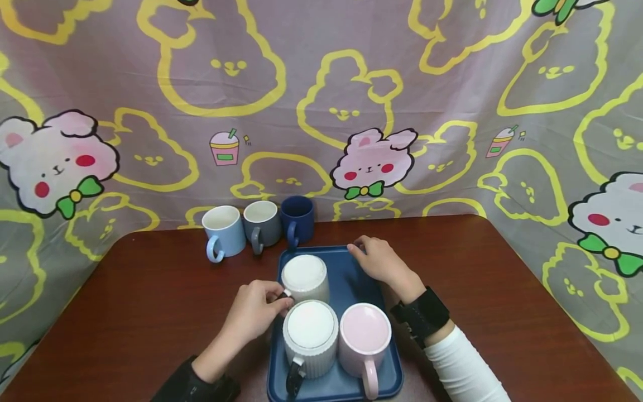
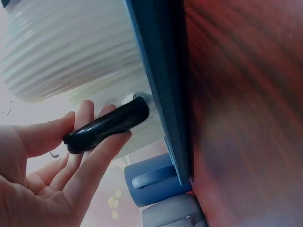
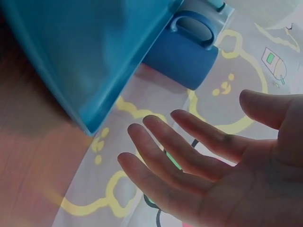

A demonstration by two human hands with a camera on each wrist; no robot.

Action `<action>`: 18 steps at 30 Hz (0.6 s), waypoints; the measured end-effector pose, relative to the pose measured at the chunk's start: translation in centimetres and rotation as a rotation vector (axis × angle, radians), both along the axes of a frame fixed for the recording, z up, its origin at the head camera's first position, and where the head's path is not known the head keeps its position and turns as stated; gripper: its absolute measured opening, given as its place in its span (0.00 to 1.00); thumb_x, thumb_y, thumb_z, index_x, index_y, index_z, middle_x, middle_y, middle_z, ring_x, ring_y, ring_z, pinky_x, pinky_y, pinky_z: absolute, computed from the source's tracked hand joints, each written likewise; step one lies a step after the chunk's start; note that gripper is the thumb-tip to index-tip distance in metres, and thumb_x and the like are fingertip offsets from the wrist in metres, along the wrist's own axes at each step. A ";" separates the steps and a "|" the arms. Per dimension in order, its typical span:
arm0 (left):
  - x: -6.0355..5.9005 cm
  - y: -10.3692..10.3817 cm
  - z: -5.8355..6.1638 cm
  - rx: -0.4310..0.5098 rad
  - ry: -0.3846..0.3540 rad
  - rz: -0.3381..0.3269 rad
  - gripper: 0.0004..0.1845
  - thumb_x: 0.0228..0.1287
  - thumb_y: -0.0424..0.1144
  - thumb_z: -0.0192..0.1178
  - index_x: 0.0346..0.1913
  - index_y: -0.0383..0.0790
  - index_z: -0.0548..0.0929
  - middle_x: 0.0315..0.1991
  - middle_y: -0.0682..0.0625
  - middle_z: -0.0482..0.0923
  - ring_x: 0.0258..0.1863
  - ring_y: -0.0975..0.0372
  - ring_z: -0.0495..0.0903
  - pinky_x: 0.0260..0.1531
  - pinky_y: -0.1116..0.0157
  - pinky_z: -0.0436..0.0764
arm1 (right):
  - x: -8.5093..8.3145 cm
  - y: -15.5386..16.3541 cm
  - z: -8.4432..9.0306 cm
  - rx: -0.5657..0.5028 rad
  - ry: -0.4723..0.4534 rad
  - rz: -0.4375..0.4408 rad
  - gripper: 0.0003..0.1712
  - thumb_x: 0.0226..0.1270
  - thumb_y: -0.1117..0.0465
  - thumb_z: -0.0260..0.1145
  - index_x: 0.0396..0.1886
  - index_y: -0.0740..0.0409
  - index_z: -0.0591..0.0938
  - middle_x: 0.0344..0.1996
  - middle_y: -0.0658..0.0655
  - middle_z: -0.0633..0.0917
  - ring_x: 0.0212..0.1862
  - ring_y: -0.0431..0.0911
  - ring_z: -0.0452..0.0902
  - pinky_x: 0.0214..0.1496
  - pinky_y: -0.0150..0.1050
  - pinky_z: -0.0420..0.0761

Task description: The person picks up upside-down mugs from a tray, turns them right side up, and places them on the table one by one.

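Note:
My left hand (image 1: pixel 255 308) pinches the black handle (image 2: pixel 106 126) of the rear white mug (image 1: pixel 305 274), which stands on the left side of the blue tray (image 1: pixel 346 258). In front of it on the tray are a ribbed white mug (image 1: pixel 311 335) with a black handle and a pink mug (image 1: pixel 365 338), side by side with handles toward me. Both white mugs show flat white tops; whether these are lids or bases I cannot tell. Over the tray's far right corner, my right hand (image 1: pixel 379 259) holds nothing, its fingers relaxed and spread in the right wrist view.
Behind the tray's far left corner stand a light blue mug (image 1: pixel 224 231), a grey mug (image 1: pixel 263 223) and a dark blue mug (image 1: pixel 297 219) in a row. The brown table (image 1: pixel 150 312) ends at a patterned cloth (image 1: pixel 301 128) hanging behind it.

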State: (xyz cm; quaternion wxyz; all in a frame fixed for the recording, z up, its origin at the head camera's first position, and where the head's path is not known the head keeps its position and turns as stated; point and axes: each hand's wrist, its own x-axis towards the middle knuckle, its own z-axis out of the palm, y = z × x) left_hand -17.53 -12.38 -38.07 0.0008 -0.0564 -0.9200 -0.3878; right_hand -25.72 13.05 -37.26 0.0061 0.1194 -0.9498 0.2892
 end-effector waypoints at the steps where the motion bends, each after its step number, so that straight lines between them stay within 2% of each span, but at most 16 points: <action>1: -0.1 0.0 0.0 0.011 -0.003 0.003 0.06 0.55 0.36 0.68 0.23 0.45 0.85 0.15 0.55 0.80 0.14 0.64 0.67 0.12 0.70 0.60 | 0.0 0.0 0.0 -0.001 0.003 0.003 0.24 0.71 0.50 0.56 0.56 0.64 0.76 0.49 0.63 0.82 0.50 0.54 0.79 0.52 0.49 0.81; 5: -0.3 0.1 0.0 0.058 -0.011 0.016 0.03 0.56 0.35 0.68 0.26 0.42 0.86 0.17 0.54 0.81 0.14 0.63 0.66 0.12 0.70 0.59 | 0.2 0.0 0.2 -0.020 0.000 -0.002 0.24 0.71 0.50 0.56 0.56 0.63 0.76 0.49 0.62 0.82 0.49 0.53 0.79 0.51 0.48 0.81; 9: -0.5 0.3 0.1 0.131 -0.030 0.031 0.03 0.56 0.34 0.67 0.31 0.38 0.86 0.18 0.52 0.82 0.16 0.63 0.76 0.14 0.69 0.68 | 0.4 0.0 0.5 -0.037 -0.004 -0.005 0.24 0.71 0.50 0.56 0.57 0.62 0.76 0.49 0.62 0.82 0.49 0.53 0.80 0.50 0.48 0.81; 12: -0.8 0.6 0.1 0.204 -0.054 0.051 0.04 0.57 0.34 0.66 0.33 0.35 0.86 0.19 0.49 0.83 0.18 0.61 0.82 0.19 0.67 0.79 | 0.5 -0.1 0.6 -0.035 -0.008 0.003 0.24 0.71 0.50 0.56 0.57 0.63 0.76 0.49 0.62 0.82 0.49 0.54 0.80 0.50 0.49 0.81; 18: -1.3 1.1 0.5 0.354 -0.096 0.082 0.06 0.58 0.33 0.65 0.34 0.32 0.85 0.20 0.46 0.83 0.22 0.59 0.85 0.26 0.62 0.85 | 0.7 -0.2 0.9 -0.040 -0.021 0.012 0.24 0.71 0.49 0.55 0.56 0.63 0.76 0.49 0.62 0.82 0.49 0.53 0.80 0.51 0.49 0.81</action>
